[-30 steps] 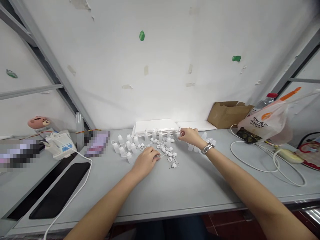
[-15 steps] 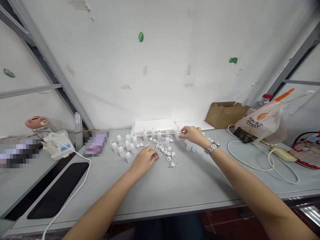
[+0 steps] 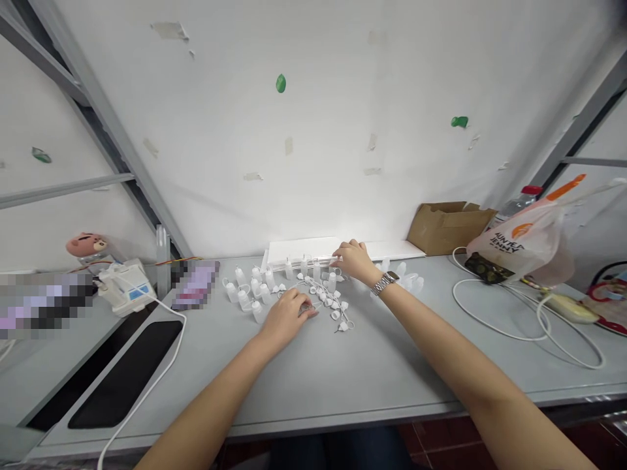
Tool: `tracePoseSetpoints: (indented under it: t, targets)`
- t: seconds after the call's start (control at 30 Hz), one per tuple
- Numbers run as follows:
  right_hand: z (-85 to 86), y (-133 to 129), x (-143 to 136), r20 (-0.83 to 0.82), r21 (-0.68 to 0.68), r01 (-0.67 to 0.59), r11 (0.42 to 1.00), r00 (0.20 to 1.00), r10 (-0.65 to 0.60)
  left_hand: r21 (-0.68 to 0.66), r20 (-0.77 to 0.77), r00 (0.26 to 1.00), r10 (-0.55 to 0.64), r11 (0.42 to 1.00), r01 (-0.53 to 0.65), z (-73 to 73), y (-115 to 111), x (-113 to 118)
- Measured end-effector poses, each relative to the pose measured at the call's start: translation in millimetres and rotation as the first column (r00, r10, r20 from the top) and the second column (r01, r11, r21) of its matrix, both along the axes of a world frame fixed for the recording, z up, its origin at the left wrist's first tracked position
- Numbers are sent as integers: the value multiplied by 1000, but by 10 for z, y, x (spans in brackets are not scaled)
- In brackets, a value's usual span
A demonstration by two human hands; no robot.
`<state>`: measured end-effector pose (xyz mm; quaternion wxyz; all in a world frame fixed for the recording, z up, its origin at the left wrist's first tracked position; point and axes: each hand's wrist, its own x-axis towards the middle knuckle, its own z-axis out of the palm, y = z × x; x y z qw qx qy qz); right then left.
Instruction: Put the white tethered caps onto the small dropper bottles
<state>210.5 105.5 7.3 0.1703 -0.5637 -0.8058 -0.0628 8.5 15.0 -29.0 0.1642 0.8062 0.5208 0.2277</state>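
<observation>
Landmark: take the white stack of sheets [image 3: 301, 250] at the back of the counter [image 3: 372, 365] as your reference; everything below is placed from it.
Bottles: your small white dropper bottles [image 3: 255, 287] stand just in front of the stack, in a loose row running left to right along its front edge. Each is upright, long axis vertical, nozzle up.
Loose caps: a scatter of small white caps with rings [image 3: 336, 307] lies on the counter in front of the bottles, toward you from the stack.
Left hand: your left hand [image 3: 289, 313] rests palm down in front of the stack's left half, fingers curled at the near edge of the caps. Whether it pinches one, you cannot tell from here.
Right hand: your right hand [image 3: 353, 260] is at the stack's front right, knuckles up, fingertips closed at the right end of the bottle row. What they grip is hidden.
Nearer hand: your right hand is nearer the bottles, your left nearer the caps.
More bottles: a few lie on their sides [image 3: 406, 277] right of the stack, beyond your wristwatch [image 3: 383, 283].
Right of stack: a cardboard box [image 3: 448, 225] and a printed plastic bag [image 3: 524, 245] sit well apart.
</observation>
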Motion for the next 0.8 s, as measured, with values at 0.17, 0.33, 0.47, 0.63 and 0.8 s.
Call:
tracePoseSetpoints:
  t: [0.17,0.33,0.47,0.63,0.8]
  targets:
    - [-27,126,-24,37,-40,-35,999,999,37,15,-25,1000,-12,1000,13,-21,3,-4]
    - [-35,161,-29,56,-58,-79,995,995,82,10,-27,1000,-14,1000,15,-9,-2,-12]
    - [52,137,8,9,-14,-80,997,997,81,10,-17,1000,-8,1000,8,-15,9,-14]
    - [297,-99,147,-568,169,-51,984,811,139,17,11,1000,-13,1000,13,-53,13,-7]
    - [328,-465,183,-965,104,-328,939,194,174,24,94,996,6,1000,-8,-38,4,0]
